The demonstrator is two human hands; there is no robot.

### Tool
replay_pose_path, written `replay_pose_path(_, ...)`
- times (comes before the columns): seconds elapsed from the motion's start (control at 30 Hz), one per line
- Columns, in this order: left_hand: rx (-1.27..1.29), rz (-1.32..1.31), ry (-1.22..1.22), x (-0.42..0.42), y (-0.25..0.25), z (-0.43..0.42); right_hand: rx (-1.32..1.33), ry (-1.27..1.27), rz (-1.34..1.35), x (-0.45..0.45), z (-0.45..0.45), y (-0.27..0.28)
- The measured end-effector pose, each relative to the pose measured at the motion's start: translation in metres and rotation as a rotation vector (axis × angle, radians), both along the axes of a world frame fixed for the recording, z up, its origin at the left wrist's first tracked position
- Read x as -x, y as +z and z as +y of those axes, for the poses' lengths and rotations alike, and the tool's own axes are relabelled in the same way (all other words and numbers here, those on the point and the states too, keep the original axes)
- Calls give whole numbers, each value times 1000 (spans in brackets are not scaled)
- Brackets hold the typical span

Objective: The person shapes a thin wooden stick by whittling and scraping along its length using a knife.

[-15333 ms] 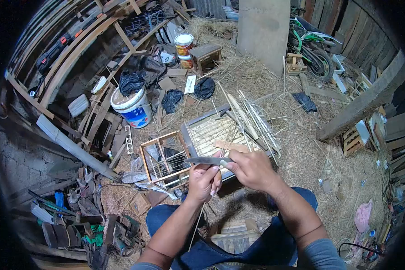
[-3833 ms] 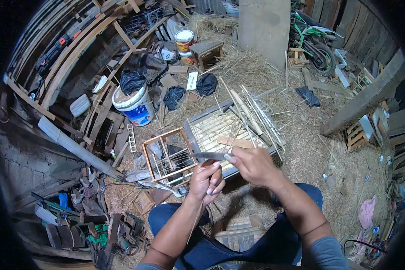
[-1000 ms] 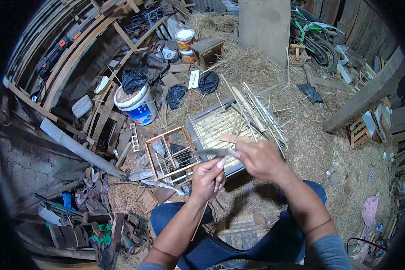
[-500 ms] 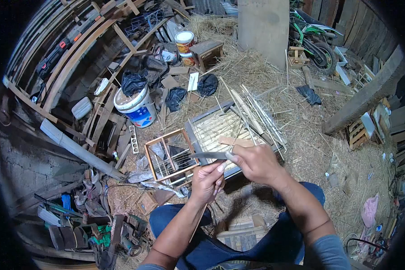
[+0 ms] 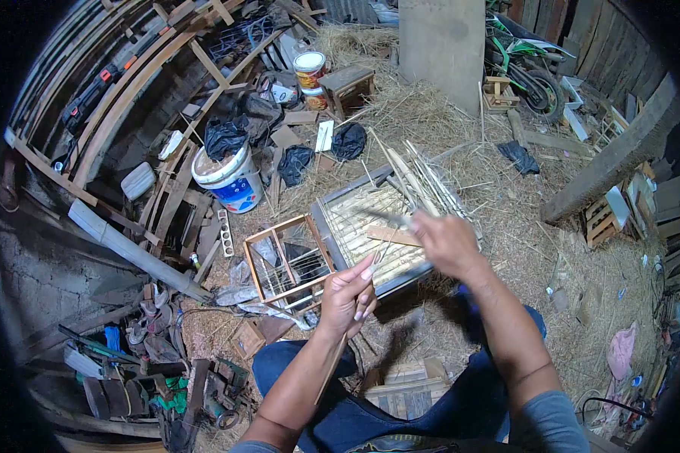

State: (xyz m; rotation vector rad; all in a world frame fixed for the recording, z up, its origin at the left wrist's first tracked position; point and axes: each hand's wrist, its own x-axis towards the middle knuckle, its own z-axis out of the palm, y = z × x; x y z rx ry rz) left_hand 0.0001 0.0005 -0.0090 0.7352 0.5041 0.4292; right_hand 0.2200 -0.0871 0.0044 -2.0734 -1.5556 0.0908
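My left hand [image 5: 347, 298] is closed around a thin bamboo stick [image 5: 329, 379], which runs down along the forearm and shows a short tip above the fingers. In my right hand [image 5: 447, 245] is a knife [image 5: 383, 217], its blurred blade pointing left and raised apart from the stick. Beneath the hands lies a grey-edged board [image 5: 328, 232] bearing pale bamboo strips and a flat piece of wood [image 5: 394, 235]. To its left, a small wooden frame [image 5: 254, 273] with thin rods across it stands close to my left hand.
A white bucket [image 5: 238, 195] with a black bag on top stands at left. Bamboo sticks [image 5: 423, 181] lie piled on the board's far side. Behind are a wooden stool [image 5: 346, 78], stacked paint tins [image 5: 310, 69] and a post [image 5: 442, 57]. A motorbike [image 5: 533, 79] is at back right.
My right hand has moved up and right with the knife, away from my left hand, and the blade has lifted off the stick. My left hand stays nearly in place.
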Motion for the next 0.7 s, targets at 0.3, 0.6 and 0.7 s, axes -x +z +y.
replay_pose_path(0.3, 80, 0, -24, 4, -1, 2, -76, 116, 15, 30, -4, -1)
replay_pose_path(0.6, -13, 48, 4, 4, -2, -1, -172, 155, -20, 31, -3, -5)
replay_pose_path(0.7, -13, 22, -4, 1, 0, -1, 22, -29, 14, 4, 2, 4)
